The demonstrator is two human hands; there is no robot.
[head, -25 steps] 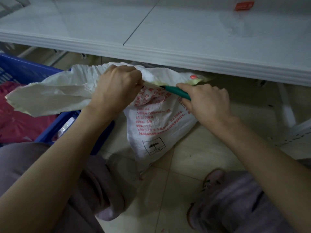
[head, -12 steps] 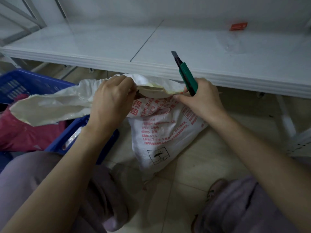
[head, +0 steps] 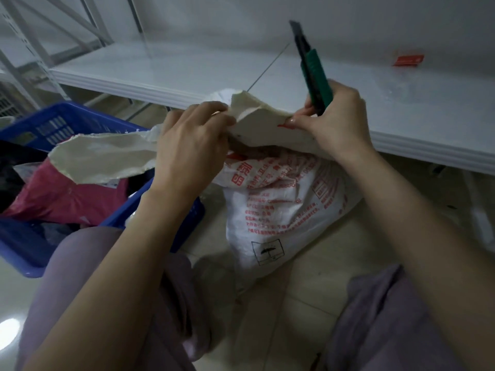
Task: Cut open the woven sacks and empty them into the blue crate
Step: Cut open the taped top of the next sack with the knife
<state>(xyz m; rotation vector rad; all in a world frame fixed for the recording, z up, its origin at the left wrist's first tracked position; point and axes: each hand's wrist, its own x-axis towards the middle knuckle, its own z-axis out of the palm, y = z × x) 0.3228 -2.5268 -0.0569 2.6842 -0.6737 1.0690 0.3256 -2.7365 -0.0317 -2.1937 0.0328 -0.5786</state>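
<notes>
The sack (head: 281, 210) stood on the tiled floor (head: 308, 303) between the person's knees, just beside the blue crate (head: 88, 113) and in front of a low white shelf (head: 187, 70). Its top was already cut open: a long strip of the sack wall (head: 107, 159) hung loose to the left and draped over the crate's near corner, and a dark gap showed at the mouth between the hands.

The left hand (head: 190, 145) had its grip pinched on the near edge of that mouth. The right hand (head: 337, 121) had its grip curled round the green knife (head: 317, 79), whose blade pointed up and clear of the sack, while its fingertips also nipped the far edge of the opening. The two hands seemed to be pulling the mouth apart.

So the cutting of this sack looked finished or close to it. The emptying had not begun: the sack was bulging and sat upright on the floor, outside the crate. What it held could not be made out.

The crate already held a pink bag (head: 61, 194) and some darker things, probably earlier loads. What remained, as far as could be judged, was to lift or tip this sack over the crate's rim. No other full sacks were in view, so whether more were waiting could not be told.
</notes>
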